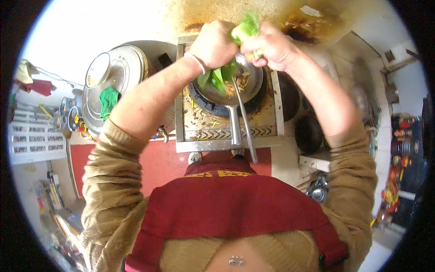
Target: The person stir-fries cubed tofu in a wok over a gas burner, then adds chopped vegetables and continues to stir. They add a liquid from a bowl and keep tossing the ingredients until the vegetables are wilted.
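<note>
Above a metal wok [256,85], my left hand [215,44] is closed in a fist around leafy greens [247,29]. My right hand [270,47] grips the same greens close beside it, with pale stems showing at its fingers. The bunch sticks up between both hands and is blurred. Loose green leaves [215,80] lie in the wok beneath my left wrist. Browned pieces of food [240,83] sit next to them. A long-handled metal utensil [244,119] rests in the wok, its handle slanting towards me beside the wok's handle [234,125].
The wok stands on a burner of a stove [204,131] strewn with food scraps. At left, a large lidded metal vessel [127,73] carries a white bowl [98,69] and a green cloth [108,102]; a tap [163,133] juts from below. Dark pans [307,134] stand at right.
</note>
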Motion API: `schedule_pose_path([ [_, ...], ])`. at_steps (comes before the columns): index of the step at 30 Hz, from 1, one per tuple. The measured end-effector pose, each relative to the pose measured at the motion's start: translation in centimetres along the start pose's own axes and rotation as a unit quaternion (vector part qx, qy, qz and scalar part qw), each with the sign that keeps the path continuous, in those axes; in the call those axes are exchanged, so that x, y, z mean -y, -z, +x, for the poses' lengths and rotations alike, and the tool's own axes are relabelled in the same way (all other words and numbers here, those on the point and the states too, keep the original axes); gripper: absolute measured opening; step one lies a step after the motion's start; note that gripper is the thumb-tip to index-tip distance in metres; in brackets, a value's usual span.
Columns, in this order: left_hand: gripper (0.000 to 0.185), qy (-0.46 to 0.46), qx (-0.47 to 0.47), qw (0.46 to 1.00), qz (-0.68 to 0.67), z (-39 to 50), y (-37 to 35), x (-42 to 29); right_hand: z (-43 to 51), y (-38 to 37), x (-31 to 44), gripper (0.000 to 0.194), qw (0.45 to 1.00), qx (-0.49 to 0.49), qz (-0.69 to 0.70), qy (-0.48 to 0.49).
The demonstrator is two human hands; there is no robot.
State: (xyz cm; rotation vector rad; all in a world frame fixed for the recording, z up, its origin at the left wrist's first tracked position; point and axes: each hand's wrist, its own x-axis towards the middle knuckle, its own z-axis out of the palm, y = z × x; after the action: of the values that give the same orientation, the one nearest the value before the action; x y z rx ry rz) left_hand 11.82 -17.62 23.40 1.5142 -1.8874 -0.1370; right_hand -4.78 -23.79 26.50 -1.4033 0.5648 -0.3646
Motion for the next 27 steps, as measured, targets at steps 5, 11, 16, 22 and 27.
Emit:
schedule_pose_path([
  [5,0.014,0.296,-0.083,0.933,-0.187,-2.1,-5.3,5.8,2.5,7.3,-5.9,0.011,0.999,-0.035,0.037,0.013],
  [11,0.004,0.415,-0.18,0.784,-0.426,-4.9,-4.4,6.2,3.2,7.9,-15.2,0.017,0.98,-0.03,0.088,-0.175],
  [16,0.003,0.439,-0.203,0.775,-0.407,-7.5,-3.4,6.6,6.4,6.3,-20.9,0.02,0.966,-0.036,0.084,-0.244],
  [22,0.004,0.438,-0.232,0.75,-0.437,-9.3,-3.6,7.6,9.5,4.5,-20.9,0.041,0.949,-0.119,0.11,-0.27],
  [27,0.005,0.412,-0.215,0.742,-0.483,-8.5,-4.3,7.2,8.6,3.5,-17.5,0.064,0.962,-0.091,0.183,-0.179],
])
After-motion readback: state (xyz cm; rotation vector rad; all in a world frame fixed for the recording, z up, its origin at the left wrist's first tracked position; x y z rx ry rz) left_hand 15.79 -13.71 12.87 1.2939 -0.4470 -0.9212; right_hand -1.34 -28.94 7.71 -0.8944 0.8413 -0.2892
